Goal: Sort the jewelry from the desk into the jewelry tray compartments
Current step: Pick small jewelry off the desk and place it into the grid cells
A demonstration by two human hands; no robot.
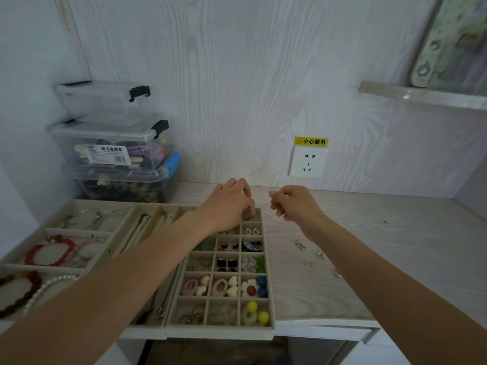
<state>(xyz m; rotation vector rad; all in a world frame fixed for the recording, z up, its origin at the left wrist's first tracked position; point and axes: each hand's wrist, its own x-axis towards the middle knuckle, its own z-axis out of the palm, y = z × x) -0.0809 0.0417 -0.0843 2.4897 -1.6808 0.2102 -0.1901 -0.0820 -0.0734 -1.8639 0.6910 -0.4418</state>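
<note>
While our left hand [232,204] reaches over the grid tray [268,285], its fingertips dip into the far right compartment, the one at the back corner nearest the wall; we judge we are setting a small piece down there, though whatever sits under the fingers is hidden, so we cannot tell whether anything is pinched. Our right hand [291,204] hovers just right of the tray's back corner, fingers curled in loosely; it may hold a tiny piece ready for the next drop, but nothing shows between the fingers.

Still on the desk [395,233], right of the tray's middle rows, lie a few small metal earrings [300,245], scattered near the right forearm and within easy reach, which is probably why that hand works that side.

Inside the tray, pairs share cells: black squares, pink ovals with cream hearts, yellow balls nearest us. Left of the tray, touching it, sit the long-slot tray [147,222] with chains and the bracelet tray [52,252].
</note>
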